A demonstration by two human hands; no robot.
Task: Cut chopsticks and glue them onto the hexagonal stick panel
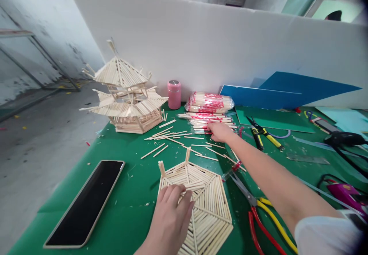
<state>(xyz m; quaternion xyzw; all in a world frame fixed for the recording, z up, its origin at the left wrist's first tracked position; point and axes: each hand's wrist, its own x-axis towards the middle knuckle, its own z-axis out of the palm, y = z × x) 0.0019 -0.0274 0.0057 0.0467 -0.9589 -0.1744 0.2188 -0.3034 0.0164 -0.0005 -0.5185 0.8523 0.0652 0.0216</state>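
My left hand (171, 209) is over an octagon-like panel of wooden sticks (214, 203), its fingers curled round a few short sticks (196, 185) that stick out to the right. Two small stick posts (188, 156) stand up at the panel's far edge. My right hand (220, 131) reaches forward to a pile of chopsticks in red-printed clear wrappers (198, 123); its fingers are bent at the near edge of the pile, and the fingertips are partly hidden. Loose cut sticks (169, 135) lie scattered between the pile and the panel.
A pagoda model of sticks (129, 107) stands back left, beside a pink flask (174, 95). A phone (86, 205) lies left. To the right are red-and-yellow-handled pliers (254, 203), yellow-black cutters (263, 134), a glue gun (345, 138) and a magenta tool (345, 195). A white board (201, 44) walls the back.
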